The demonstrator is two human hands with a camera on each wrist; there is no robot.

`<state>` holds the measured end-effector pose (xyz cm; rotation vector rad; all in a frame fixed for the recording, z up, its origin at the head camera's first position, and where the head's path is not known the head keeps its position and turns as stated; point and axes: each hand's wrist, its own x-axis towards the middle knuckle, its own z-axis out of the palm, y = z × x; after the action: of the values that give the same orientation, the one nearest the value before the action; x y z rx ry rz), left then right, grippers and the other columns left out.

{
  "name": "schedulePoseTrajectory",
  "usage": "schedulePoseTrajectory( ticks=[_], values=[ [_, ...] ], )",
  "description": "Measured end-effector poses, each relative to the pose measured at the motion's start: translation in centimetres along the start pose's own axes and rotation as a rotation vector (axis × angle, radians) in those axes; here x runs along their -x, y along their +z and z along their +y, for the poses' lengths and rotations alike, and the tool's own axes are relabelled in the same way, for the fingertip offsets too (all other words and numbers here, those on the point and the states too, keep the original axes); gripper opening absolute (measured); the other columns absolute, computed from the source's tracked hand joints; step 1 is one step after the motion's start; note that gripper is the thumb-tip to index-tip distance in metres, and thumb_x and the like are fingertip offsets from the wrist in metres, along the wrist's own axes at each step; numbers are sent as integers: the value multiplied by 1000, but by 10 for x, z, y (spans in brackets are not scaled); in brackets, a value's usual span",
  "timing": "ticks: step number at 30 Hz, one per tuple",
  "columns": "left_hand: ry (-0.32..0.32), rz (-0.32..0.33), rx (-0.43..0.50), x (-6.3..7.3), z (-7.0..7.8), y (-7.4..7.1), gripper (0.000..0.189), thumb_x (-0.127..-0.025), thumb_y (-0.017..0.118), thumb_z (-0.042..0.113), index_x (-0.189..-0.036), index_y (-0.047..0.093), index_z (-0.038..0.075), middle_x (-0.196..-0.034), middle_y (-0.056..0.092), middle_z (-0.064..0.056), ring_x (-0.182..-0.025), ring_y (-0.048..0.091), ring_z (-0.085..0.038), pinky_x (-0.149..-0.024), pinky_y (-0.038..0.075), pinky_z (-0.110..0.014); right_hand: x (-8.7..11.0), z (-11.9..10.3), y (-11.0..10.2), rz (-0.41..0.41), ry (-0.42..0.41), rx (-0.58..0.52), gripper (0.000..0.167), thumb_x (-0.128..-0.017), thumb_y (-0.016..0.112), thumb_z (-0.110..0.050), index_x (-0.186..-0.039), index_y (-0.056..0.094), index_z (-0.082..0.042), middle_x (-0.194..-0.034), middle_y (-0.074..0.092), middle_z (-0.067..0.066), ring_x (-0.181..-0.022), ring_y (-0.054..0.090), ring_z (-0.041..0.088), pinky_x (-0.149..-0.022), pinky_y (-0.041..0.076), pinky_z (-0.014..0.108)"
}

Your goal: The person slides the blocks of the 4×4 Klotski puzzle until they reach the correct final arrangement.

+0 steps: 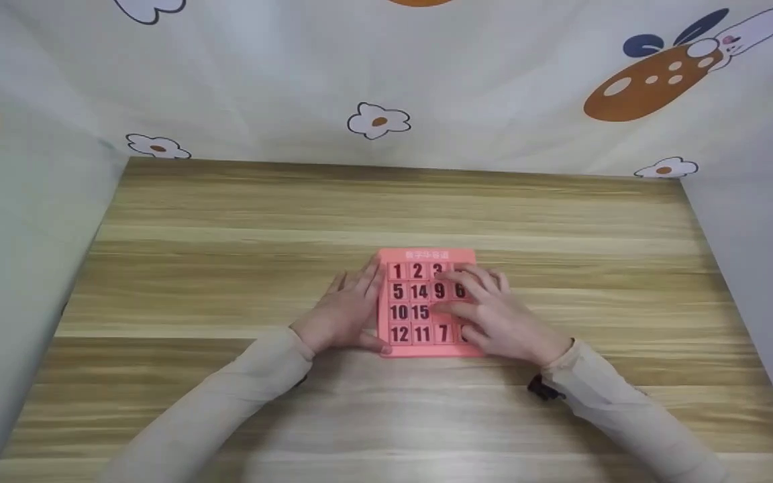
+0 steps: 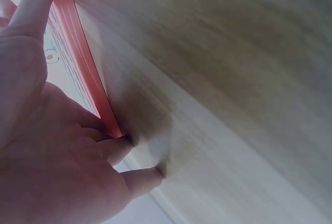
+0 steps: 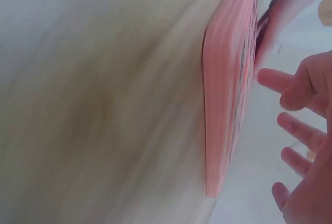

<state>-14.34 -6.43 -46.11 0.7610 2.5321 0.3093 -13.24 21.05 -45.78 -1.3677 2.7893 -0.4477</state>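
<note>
Closest to us are two pale sleeves (image 1: pixel 205 396), with a small black thing (image 1: pixel 546 388) by the right wrist. Next come the hands. The left hand (image 1: pixel 343 312) lies along the left side of the pink number board (image 1: pixel 427 351), fingers stretched out and thumb at the near corner; it touches the edge but does not wrap around it. The right hand (image 1: pixel 510 329) spreads over the board's right part, fingers apart and a bit bent, and we see nothing held in it. One finger (image 1: pixel 459 309) points to the spot beside the 15 tile (image 1: pixel 420 312); we can't tell if it touches. The board lies flat on the wooden table (image 1: pixel 239 255), between the two hands. Under 1, 2, 3 we read 5, 14, 9, 6, so we think the step in hand is sliding mixed-up numbers into order. The spot by 15 looks bare, but the finger covers some of it. We guess the next move calls for a soft, straight push of a neighbor into that gap, with the left hand keeping the board steady. Far back hangs a white cloth (image 1: pixel 259 80) with flowers (image 1: pixel 359 123) on it.
</note>
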Motion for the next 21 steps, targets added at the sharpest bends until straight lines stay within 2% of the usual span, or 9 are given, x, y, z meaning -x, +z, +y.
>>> schedulePoseTrajectory(
  ticks=[2,4,8,10,12,16,19,21],
  values=[
    [3,5,4,0,-1,0,129,-69,74,63,-152,0,-3,-158,-13,-19,-144,5,-37,-114,6,-55,-4,-4,3,-45,-10,-6,42,-84,63,-15,-126,66,-19,-150,35,15,-137,25,40,-103,24,67],
    [0,3,6,0,-1,0,130,-69,73,64,-153,0,-2,-158,-14,-19,-144,4,-36,-114,5,-54,-6,-7,3,-69,-1,-5,41,-85,63,-16,-126,67,-20,-151,33,13,-138,24,41,-103,23,68],
    [-10,-4,12,-1,-1,0,131,-68,73,64,-153,-2,-1,-157,-15,-18,-145,0,-34,-115,3,-53,-7,-8,-3,-44,53,15,25,-84,65,-15,-106,76,-20,-148,39,10,-139,22,38,-103,22,67],
    [-12,-9,9,-1,-1,0,131,-68,72,65,-152,-3,-1,-157,-16,-17,-144,0,-34,-115,3,-52,-8,-7,-5,-23,61,30,21,-84,66,-14,-101,77,-19,-146,41,10,-138,23,37,-102,22,67],
    [-11,-12,5,-1,-2,0,131,-68,72,65,-152,-4,-1,-157,-16,-17,-144,0,-34,-115,3,-52,-11,-7,-7,-18,54,42,26,-83,65,-14,-107,75,-18,-146,40,12,-137,24,37,-101,24,67],
    [-14,-12,1,-1,-2,-1,131,-68,72,65,-152,-3,-1,-157,-16,-17,-144,-1,-34,-114,3,-52,-19,-6,-4,-36,56,30,43,-86,62,-15,-129,64,-16,-152,31,15,-138,22,39,-103,23,68],
    [-12,-6,-2,-1,-2,0,131,-68,72,66,-152,-3,-1,-157,-16,-17,-145,-2,-34,-114,4,-53,-22,-3,-1,-71,65,9,48,-88,61,-19,-135,58,-13,-154,25,15,-139,20,41,-104,22,68],
    [-5,-4,-3,0,-2,1,131,-68,72,66,-152,-2,-1,-157,-15,-18,-145,-2,-34,-114,5,-54,-20,-2,1,-90,50,-18,49,-86,62,-22,-134,59,-13,-154,26,14,-139,19,41,-103,22,68]
  ],
)
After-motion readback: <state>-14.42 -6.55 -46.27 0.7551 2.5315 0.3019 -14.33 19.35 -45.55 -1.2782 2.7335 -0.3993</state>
